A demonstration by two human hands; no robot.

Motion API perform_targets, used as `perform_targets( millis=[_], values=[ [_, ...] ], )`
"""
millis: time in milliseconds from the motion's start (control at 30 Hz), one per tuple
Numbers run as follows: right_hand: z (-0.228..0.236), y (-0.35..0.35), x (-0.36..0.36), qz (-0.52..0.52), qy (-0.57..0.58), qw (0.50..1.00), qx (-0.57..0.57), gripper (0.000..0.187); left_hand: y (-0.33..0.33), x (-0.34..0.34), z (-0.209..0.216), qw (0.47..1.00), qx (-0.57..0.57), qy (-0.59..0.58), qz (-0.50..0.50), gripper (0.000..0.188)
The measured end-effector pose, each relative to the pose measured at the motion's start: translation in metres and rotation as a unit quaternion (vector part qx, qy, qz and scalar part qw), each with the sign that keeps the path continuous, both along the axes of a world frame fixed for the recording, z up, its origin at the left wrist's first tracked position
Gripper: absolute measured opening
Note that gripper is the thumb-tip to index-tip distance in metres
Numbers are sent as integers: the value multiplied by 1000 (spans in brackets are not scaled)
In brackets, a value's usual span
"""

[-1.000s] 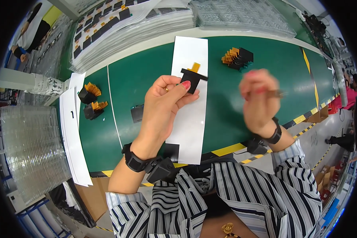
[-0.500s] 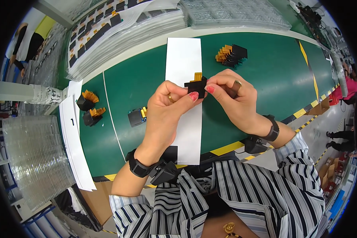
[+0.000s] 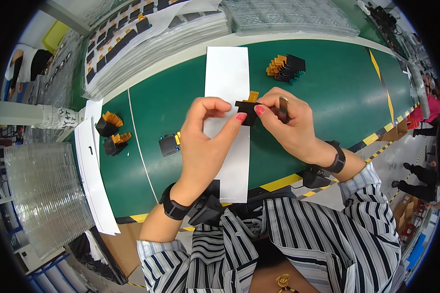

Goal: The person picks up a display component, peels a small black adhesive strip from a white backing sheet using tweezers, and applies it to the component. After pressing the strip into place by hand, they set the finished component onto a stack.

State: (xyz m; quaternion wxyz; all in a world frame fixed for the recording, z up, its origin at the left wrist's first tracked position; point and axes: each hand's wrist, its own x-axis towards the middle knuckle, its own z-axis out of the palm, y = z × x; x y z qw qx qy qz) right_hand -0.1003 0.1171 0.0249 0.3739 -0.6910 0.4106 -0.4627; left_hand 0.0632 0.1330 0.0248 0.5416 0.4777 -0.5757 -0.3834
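Observation:
A small flat black module (image 3: 247, 111) with an orange flex cable (image 3: 252, 96) at its top is held over the white paper strip (image 3: 226, 73). My right hand (image 3: 294, 124) pinches its right edge between thumb and fingers. On the other side, my left hand (image 3: 200, 134) is open, thumb and forefinger apart; its thumb tip is at the module's left part, and whether it presses on it I cannot tell. Left of my left wrist lies another black piece with a yellow-and-blue edge (image 3: 169, 145), partly hidden by that hand.
A stack of similar modules (image 3: 289, 67) sits at the back right of the green table (image 3: 327, 105). Two more small piles (image 3: 116, 143) are at left, near white sheets (image 3: 94, 166). Loaded trays (image 3: 146, 51) and clear plastic trays (image 3: 288, 18) line the far edge.
My left fingers have opened away from the module, which has shifted slightly right and down in my right hand. At far left, another person has moved.

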Motion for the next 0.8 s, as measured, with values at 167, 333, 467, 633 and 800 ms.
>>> perform_targets(
  millis=[167,333,467,633,800],
  values=[
    [-1,1,0,19,18,999,-47,4,1,3,7,987,-72,-136,38,12],
    [-3,-1,1,38,57,989,-130,5,0,4,5,997,20,-73,-13,9],
    [11,2,2,41,40,998,-34,4,0,4,4,985,137,65,-80,10],
    [6,5,4,11,-23,997,77,4,2,4,4,975,151,125,-101,19],
    [15,-38,-30,-54,114,970,-208,1,1,-6,9,965,166,168,-113,38]
  ],
)
